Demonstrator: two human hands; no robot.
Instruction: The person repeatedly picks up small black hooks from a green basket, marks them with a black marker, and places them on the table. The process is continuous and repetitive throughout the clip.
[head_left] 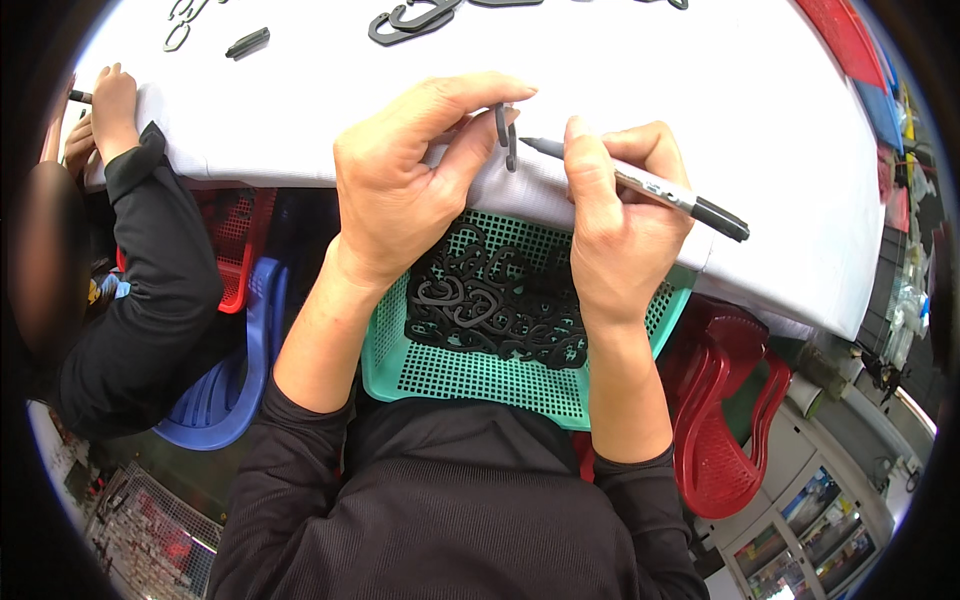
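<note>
Table (770, 210): white, smooth-covered, with loose black links (412, 22) near its far side.
Left hand (405, 165): thumb and forefinger nearly met, pinching a flat, dark link (503, 125) edge-on above the table's near edge.
Right hand (625, 220): fingers curled round a silver-and-black marker (655, 187), tip just beside the pinched link; contact could not be told.
Basket (440, 374): green, perforated, below both hands; forearms partly hid it.
Heap (480, 310): curved black pieces, inside the basket.
Flanks: blue chair (262, 330) left, red chair (720, 460) right.
</note>
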